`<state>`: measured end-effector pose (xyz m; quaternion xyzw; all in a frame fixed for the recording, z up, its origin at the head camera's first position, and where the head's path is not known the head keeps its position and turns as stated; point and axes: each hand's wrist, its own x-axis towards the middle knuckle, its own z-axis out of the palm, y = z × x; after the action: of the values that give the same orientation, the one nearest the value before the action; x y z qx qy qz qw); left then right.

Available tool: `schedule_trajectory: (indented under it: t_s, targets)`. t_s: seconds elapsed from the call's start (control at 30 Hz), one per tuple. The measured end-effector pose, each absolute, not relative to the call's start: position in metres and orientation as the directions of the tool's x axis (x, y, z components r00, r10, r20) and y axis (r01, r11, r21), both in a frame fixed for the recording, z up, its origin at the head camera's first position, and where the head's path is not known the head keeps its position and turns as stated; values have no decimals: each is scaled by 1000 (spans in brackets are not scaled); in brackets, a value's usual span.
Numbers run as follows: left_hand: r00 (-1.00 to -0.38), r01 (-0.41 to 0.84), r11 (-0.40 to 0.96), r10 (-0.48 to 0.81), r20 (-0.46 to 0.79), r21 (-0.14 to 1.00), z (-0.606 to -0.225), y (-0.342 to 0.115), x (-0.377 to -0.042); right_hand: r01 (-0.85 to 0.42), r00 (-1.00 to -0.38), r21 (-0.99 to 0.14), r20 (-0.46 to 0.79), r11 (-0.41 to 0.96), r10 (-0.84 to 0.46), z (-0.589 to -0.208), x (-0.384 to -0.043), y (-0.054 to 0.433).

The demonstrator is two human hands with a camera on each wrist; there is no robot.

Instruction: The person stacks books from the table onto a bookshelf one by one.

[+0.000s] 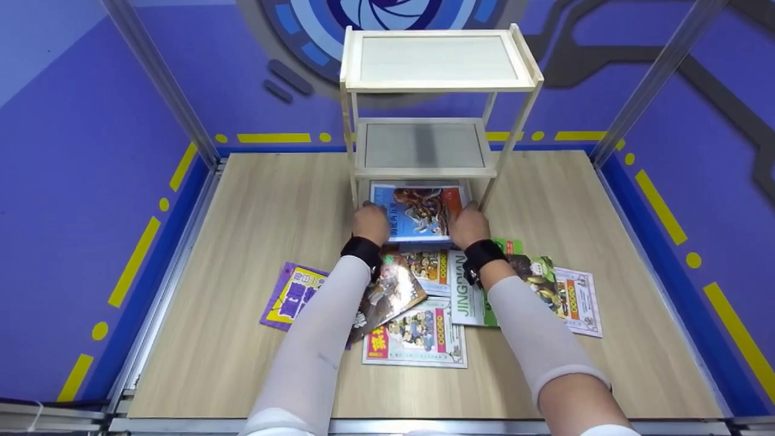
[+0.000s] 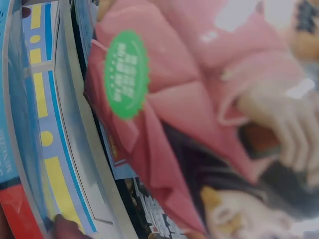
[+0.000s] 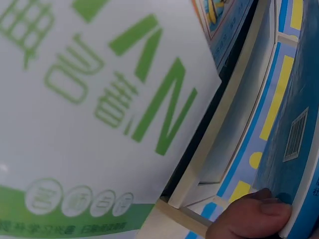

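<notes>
A blue picture-covered book (image 1: 418, 212) is held between both hands at the front of the wooden shelf's lowest level. My left hand (image 1: 371, 223) grips its left edge, and my right hand (image 1: 470, 226) grips the right edge. In the right wrist view, a right-hand digit (image 3: 251, 215) lies against the blue book (image 3: 299, 144), whose barcode side shows. The left wrist view catches the book's blue and red edge (image 2: 17, 199) at far left, with a fingertip (image 2: 68, 230) close by. Beneath the wrists lie a brown glossy book (image 1: 393, 293) and a white-green book (image 1: 469, 297).
The pale three-level shelf (image 1: 427, 172) stands at the back middle of the wooden table (image 1: 272, 206). A purple-yellow book (image 1: 293, 297) lies left, a white comic-style book (image 1: 418, 339) in front, and another (image 1: 584, 303) at right. Purple walls (image 1: 79, 181) enclose the table.
</notes>
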<state>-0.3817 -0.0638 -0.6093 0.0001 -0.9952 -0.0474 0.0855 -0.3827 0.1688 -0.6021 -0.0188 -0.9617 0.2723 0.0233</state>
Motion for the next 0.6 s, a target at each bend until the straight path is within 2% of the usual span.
schedule_trajectory:
  t_s: [0.13,0.23,0.33,0.6]
  targets:
    - [-974,-70,953,-129,186,296,-608,-61,-379,-23,-997,-390,73,920,6,-602,-375,170]
    - [-975,-56,955,-115,191,291,-606,-61,-376,-84,-992,-331,121,940,-46,-599,-368,171]
    - [-976,-27,960,-85,199,278,-604,-60,-373,-126,-985,-334,154,934,-78,-594,-361,171]
    - [-980,1,948,-63,190,319,-597,-56,-355,-171,-983,-344,119,923,-138,-584,-345,169]
